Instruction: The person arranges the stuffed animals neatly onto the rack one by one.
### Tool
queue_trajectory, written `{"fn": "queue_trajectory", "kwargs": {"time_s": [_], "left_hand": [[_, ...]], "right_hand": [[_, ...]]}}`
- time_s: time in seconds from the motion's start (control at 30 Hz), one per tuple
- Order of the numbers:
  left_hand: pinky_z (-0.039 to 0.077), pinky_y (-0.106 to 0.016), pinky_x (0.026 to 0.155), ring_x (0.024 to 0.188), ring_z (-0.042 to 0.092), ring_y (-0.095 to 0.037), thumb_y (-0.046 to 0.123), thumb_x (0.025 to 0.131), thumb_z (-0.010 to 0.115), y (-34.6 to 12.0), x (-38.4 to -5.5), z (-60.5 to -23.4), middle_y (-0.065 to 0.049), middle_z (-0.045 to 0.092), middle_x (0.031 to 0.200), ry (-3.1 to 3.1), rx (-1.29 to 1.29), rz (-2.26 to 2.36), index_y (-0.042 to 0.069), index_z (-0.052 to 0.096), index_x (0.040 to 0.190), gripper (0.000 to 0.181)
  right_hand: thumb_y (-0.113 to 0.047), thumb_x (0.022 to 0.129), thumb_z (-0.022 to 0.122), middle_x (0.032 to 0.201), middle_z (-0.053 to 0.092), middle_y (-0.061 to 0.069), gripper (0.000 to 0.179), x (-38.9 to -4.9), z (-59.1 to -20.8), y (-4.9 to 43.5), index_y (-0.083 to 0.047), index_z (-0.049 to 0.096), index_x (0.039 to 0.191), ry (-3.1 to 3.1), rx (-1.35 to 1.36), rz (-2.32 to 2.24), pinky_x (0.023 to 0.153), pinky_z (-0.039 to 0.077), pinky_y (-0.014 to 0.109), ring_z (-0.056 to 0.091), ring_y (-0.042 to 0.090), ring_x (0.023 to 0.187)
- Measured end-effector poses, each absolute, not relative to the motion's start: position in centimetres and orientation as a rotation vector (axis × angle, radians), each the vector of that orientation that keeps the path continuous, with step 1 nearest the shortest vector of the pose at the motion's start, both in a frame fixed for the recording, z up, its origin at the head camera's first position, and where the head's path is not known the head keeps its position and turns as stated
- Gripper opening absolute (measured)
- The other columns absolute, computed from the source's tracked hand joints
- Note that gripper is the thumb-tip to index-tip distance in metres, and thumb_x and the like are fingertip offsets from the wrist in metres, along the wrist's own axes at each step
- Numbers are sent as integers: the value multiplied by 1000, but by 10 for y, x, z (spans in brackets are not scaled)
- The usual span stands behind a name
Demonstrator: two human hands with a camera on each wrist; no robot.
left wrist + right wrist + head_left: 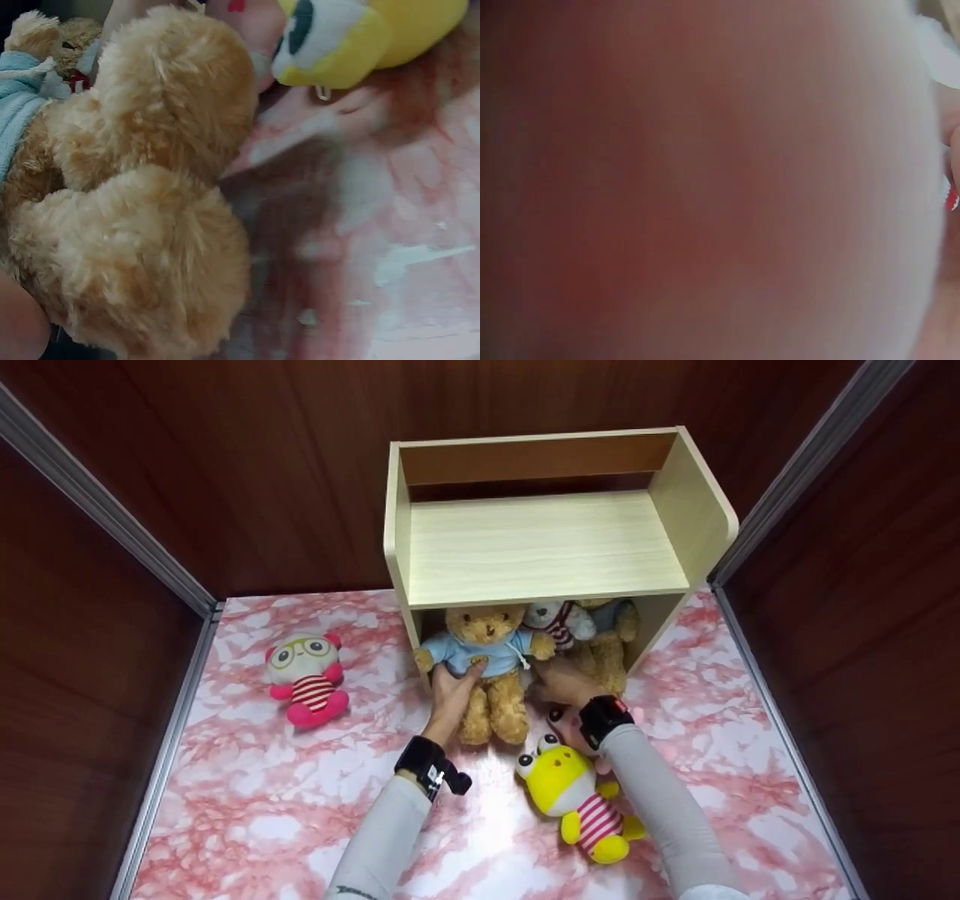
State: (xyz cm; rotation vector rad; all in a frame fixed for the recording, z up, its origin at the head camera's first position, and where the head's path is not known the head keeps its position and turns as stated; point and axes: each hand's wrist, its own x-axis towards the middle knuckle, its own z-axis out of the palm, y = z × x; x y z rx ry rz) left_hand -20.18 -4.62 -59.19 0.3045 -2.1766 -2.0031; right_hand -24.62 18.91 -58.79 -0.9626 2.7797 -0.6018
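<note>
A brown teddy bear (504,706) in a light blue hoodie stands at the front of the shelf's lower compartment. My left hand (450,694) grips it at the waist, thumb across its belly. In the left wrist view its furry feet (142,262) are close up. My right hand (568,682) reaches in beside the bear's other side, below its paw; its fingertips are hidden, and I cannot tell whether they hold anything. Behind that hand are a white plush toy (580,624) with red stripes and a second brown bear (609,660). A blurred surface fills most of the right wrist view.
The pale wooden shelf (540,547) stands against the back wall. A yellow frog plush (559,784) and a partly covered pink plush (571,727) lie by my right forearm. At the left, a pink panda plush (311,679) lies on the marbled surface (262,810). Dark panels enclose the sides.
</note>
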Motion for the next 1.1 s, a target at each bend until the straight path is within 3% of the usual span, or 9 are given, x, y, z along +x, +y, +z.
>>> {"fn": "queue_trajectory", "kwargs": {"time_s": [0.1,0.23,0.33,0.43,0.57,0.67,0.77,0.9,1.1], "left_hand": [[47,-43,106,115,63,-34,21,89,81,-47,-213,-589,-20,67,117,-2167,251,-1979,-7,59,120,48],[49,-39,103,110,65,-29,21,92,78,-49,-225,-586,-17,71,114,-2147,243,-1972,-6,63,116,39],[51,-34,94,98,65,-23,20,95,76,-50,-231,-585,-10,70,101,-2131,242,-1995,-3,65,109,30],[51,-32,90,92,62,-21,18,97,73,-51,-239,-585,-7,67,95,-2118,229,-2023,-2,64,107,24],[48,-35,105,116,61,-29,18,99,69,-52,-249,-584,-18,67,122,-2150,252,-2029,-7,59,126,38],[40,-37,115,135,52,-31,22,102,66,-55,-254,-582,-23,55,146,-2170,290,-2049,-7,51,144,53],[36,-38,119,142,46,-33,26,104,63,-56,-259,-583,-24,46,155,-2198,311,-2052,-6,44,152,60],[36,-38,119,142,45,-35,23,106,58,-56,-264,-586,-25,45,156,-2247,296,-1983,-6,38,155,60],[44,-43,112,128,56,-41,12,106,53,-49,-270,-593,-31,58,136,-2330,281,-1603,-14,46,143,46]], "right_hand": [[-11,94,71,100,69,21,71,-247,-587,187,-1,39,157,2771,-922,-598,82,57,50,67,37,91],[-9,97,68,140,59,25,60,-249,-586,185,-4,47,152,2728,-891,-625,107,47,53,58,42,125],[-8,97,68,142,58,23,49,-249,-586,185,-5,54,144,2711,-892,-636,109,45,53,57,41,128],[-9,97,69,142,58,22,50,-249,-587,186,-5,54,144,2712,-885,-635,110,45,53,57,40,127],[-9,97,69,142,58,21,49,-250,-587,187,-7,55,144,2704,-859,-624,110,45,52,56,39,128],[-9,98,69,142,57,20,48,-250,-588,187,-7,55,144,2692,-854,-626,111,44,52,56,38,129],[-9,98,68,144,56,21,50,-249,-587,187,-7,54,145,2690,-853,-631,112,43,52,54,38,131],[-8,98,68,146,55,22,52,-249,-586,189,-6,52,147,2695,-853,-635,113,41,52,53,39,133],[-8,98,67,143,55,24,51,-248,-587,190,-4,51,147,2692,-897,-650,112,42,53,53,41,131]]}}
